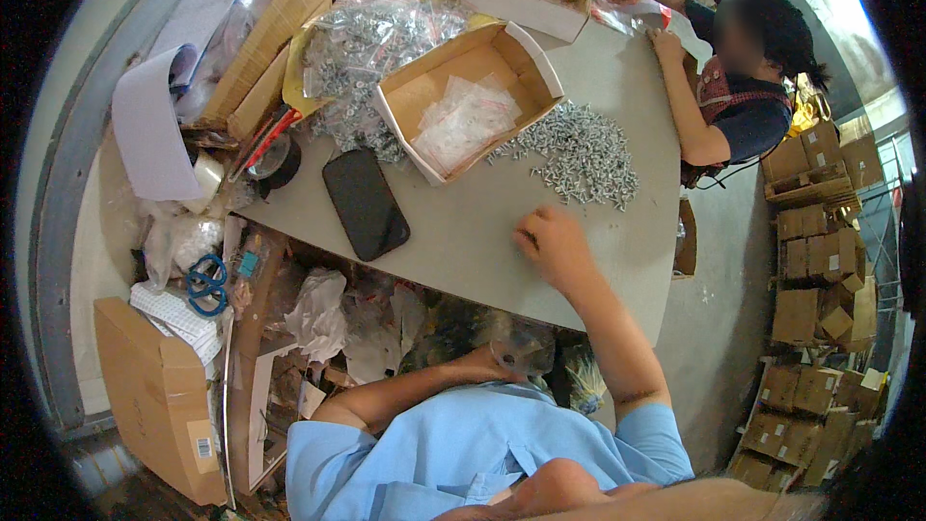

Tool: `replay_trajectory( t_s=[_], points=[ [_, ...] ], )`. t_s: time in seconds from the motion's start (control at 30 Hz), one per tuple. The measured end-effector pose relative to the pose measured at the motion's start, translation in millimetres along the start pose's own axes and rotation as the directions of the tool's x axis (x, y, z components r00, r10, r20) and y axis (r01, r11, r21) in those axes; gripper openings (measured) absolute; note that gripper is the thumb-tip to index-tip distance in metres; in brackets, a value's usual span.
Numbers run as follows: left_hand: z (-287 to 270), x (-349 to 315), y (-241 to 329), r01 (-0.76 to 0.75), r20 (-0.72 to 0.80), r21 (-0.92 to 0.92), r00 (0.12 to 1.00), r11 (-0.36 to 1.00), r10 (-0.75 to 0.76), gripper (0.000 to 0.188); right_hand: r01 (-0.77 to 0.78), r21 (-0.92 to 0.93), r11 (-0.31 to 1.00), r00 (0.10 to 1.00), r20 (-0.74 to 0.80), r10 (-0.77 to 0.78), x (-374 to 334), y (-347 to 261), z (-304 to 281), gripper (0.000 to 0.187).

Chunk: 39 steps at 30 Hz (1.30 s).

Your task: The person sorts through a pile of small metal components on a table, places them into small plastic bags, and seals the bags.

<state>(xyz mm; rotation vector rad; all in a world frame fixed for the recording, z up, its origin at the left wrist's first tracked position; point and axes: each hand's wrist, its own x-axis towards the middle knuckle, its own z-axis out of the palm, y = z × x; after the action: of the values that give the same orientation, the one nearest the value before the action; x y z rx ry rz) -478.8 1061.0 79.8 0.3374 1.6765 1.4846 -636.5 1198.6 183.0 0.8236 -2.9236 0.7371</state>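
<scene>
My right hand (555, 243) is over the grey table (463, 241), fingers curled in; what they hold, if anything, is hidden. Just beyond it lies a loose heap of small silvery screws (588, 159). Down at the table's near edge, in front of my body, my left hand (482, 365) grips a small transparent plastic bag (526, 352); its contents are not plain to see. An open cardboard box (400, 96) left of the screws holds a stack of flat transparent bags (468, 116). A dark smartphone (367, 205) lies to its near left.
Filled bags of hardware (371, 48) pile up behind the box. Another open box (526, 0) stands farther back. Across the table's right side, a co-worker (738, 87) handles a plastic bag (627, 17). Blue-handled scissors (206, 285) lie at the left; stacked cartons (815, 251) stand at the right.
</scene>
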Motion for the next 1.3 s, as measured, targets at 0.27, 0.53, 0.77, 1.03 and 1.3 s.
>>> replay_trajectory(
  t_s=[0.27, 0.53, 0.77, 1.03, 1.3],
  points=[
    [12, 23, -40, -0.181, -0.021, -0.027, 0.983, 0.983, 0.18, 0.057, -0.092, 0.188, 0.978, 0.981, 0.184, 0.056, -72, -32, -8, 0.014],
    [3, 6, -1, -0.014, -0.034, 0.06, 0.999, 0.998, 0.016, 0.056, -0.243, 0.117, 0.963, 0.956, -0.137, 0.258, -21, 15, -15, 0.016],
    [10, 20, -37, -0.134, -0.041, 0.129, 0.989, 0.983, 0.14, 0.051, -0.185, -0.178, 0.966, 0.962, -0.233, 0.141, -1, 33, 11, 0.014],
    [8, 12, -10, -0.134, -0.107, 0.197, 0.982, 0.971, 0.157, 0.035, -0.476, -0.204, 0.855, 0.858, -0.324, 0.4, -27, 60, -15, 0.017],
    [5, 25, -42, -0.138, 0.066, 0.071, 0.989, 0.988, 0.133, 0.052, -0.374, -0.281, 0.884, 0.868, -0.441, 0.227, -13, 64, -4, 0.017]
  ],
)
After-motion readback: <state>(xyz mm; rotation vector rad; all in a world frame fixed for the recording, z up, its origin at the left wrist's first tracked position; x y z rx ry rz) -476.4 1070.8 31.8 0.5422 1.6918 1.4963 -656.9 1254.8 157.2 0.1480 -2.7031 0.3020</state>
